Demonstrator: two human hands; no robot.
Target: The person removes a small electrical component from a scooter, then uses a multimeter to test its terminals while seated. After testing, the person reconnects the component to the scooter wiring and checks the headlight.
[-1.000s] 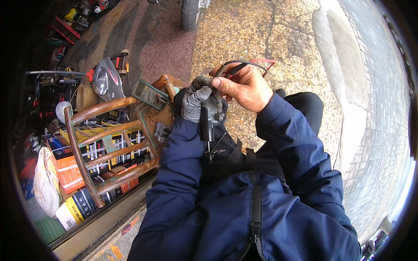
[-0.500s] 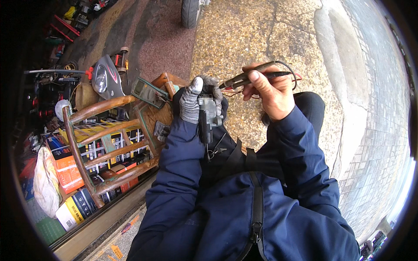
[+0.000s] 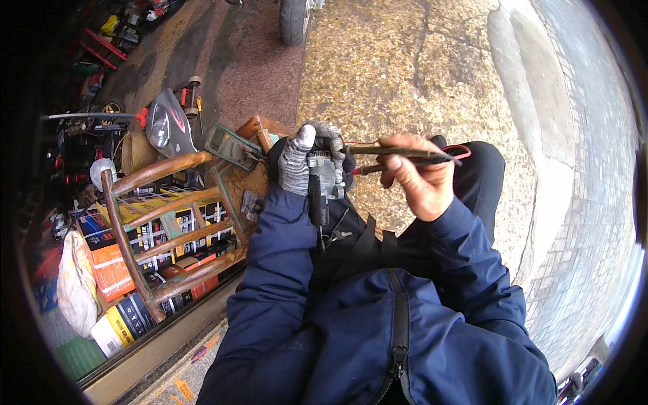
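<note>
My left hand (image 3: 297,158), in a grey knit glove, is closed around what looks like an ignition lock (image 3: 325,177), a grey metal housing with a black cylinder below. Keys (image 3: 335,236) hang by its lower end. Bare and held level with the lock, my right hand (image 3: 422,182) grips two multimeter probes (image 3: 405,156) between thumb and fingers, their tips toward the lock's upper end. Whether the tips touch it cannot be made out. Thin red and black leads trail from the probes. To the left, a multimeter (image 3: 231,146) lies on the wooden chair.
The wooden chair (image 3: 172,236) stands at my left, with a grey glove (image 3: 251,204) on its seat. Stacked boxes (image 3: 111,270) and a white cloth (image 3: 76,283) are beyond it. A headlight fairing (image 3: 165,125) lies farther off; a tyre (image 3: 293,23) stands at the far edge.
My right hand has moved down and turned, bringing the probes closer to level and nearer the lock. My left hand and the lock have barely moved.
</note>
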